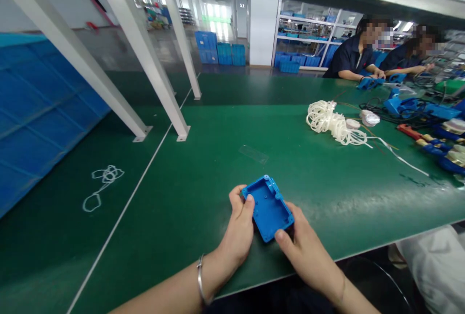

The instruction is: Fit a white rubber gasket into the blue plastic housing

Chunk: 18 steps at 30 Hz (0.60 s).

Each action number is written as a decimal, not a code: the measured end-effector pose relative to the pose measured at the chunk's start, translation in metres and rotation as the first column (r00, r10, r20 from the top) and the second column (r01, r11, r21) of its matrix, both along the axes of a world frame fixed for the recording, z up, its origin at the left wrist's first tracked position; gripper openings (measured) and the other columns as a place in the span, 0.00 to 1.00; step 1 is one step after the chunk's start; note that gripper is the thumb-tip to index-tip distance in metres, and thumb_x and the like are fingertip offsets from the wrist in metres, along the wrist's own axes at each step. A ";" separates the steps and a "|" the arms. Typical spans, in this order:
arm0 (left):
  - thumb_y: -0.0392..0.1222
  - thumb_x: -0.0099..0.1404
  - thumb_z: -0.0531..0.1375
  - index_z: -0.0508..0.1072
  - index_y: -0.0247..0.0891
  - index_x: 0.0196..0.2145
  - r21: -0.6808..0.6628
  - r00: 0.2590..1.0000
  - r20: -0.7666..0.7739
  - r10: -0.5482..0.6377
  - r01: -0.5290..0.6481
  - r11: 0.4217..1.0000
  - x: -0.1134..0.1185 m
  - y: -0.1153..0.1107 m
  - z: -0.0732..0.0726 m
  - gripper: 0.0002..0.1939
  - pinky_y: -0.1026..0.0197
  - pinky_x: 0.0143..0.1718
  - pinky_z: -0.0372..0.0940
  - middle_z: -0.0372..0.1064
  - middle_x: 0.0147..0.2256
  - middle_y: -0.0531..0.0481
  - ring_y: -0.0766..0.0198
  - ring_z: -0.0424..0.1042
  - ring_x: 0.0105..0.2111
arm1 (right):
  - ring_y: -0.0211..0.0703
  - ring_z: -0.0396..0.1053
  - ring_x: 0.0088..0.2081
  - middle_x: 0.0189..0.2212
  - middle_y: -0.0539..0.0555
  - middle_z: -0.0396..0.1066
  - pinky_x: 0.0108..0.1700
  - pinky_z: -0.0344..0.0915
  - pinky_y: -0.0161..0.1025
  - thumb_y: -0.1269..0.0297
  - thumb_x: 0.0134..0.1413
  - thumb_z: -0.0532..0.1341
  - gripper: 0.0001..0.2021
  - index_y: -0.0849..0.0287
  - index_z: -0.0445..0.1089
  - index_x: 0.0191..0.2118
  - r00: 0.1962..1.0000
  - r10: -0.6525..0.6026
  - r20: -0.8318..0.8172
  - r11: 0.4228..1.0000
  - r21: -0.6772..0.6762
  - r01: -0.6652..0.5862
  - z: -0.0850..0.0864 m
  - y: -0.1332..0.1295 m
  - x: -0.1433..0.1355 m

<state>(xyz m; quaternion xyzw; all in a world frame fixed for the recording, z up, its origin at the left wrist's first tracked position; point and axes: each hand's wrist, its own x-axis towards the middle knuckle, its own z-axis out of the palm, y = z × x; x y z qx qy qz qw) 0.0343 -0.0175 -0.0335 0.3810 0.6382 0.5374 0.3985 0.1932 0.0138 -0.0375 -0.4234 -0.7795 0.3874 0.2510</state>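
Note:
Between my two hands is a blue plastic box-shaped housing (268,210), its hollow side facing up towards me. Small posts and screw holes show at its corners and along its edges. My left hand (240,224) grips the left side, thumb over the rim and fingers behind. On the lower right, my right hand (300,241) holds the housing with the thumb at the near rim and the fingers along the right side. The fingers underneath are hidden. A silver bangle (200,280) circles my left wrist.
On the green tabletop (218,125) lie a coil of cream tubing (332,122), a clear strip (253,154) and a tangled white cord (107,176). White metal posts (145,62) rise at left beside a large blue bin (43,110). Two people (354,57) handle blue parts at far right.

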 end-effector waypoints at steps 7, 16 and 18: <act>0.47 0.64 0.52 0.62 0.41 0.44 -0.081 0.950 -0.312 0.014 -0.041 0.996 -0.023 -0.055 0.017 0.12 0.62 0.39 0.65 0.64 0.42 0.47 0.62 0.67 0.40 | 0.49 0.60 0.54 0.52 0.55 0.62 0.56 0.56 0.46 0.52 0.57 0.51 0.21 0.52 0.60 0.53 0.998 0.063 0.013 0.996 -0.060 -0.062 -0.028 0.015 0.025; 0.44 0.64 0.56 0.65 0.35 0.47 -0.098 0.510 -0.808 0.295 -0.610 0.786 -0.237 -0.121 0.057 0.16 0.45 0.50 0.60 0.61 0.49 0.43 0.54 0.63 0.49 | 0.54 0.69 0.42 0.46 0.60 0.62 0.46 0.65 0.52 0.41 0.50 0.53 0.30 0.53 0.62 0.55 0.974 -0.029 0.223 0.999 0.050 0.018 -0.068 0.086 0.045; 0.45 0.64 0.57 0.65 0.35 0.48 -0.128 0.471 -0.837 0.278 -0.662 0.739 -0.273 -0.120 0.055 0.16 0.45 0.49 0.61 0.61 0.50 0.43 0.54 0.63 0.49 | 0.54 0.70 0.40 0.44 0.60 0.62 0.42 0.67 0.51 0.39 0.48 0.54 0.31 0.53 0.63 0.54 0.970 -0.064 0.233 0.998 0.038 0.057 -0.076 0.094 0.049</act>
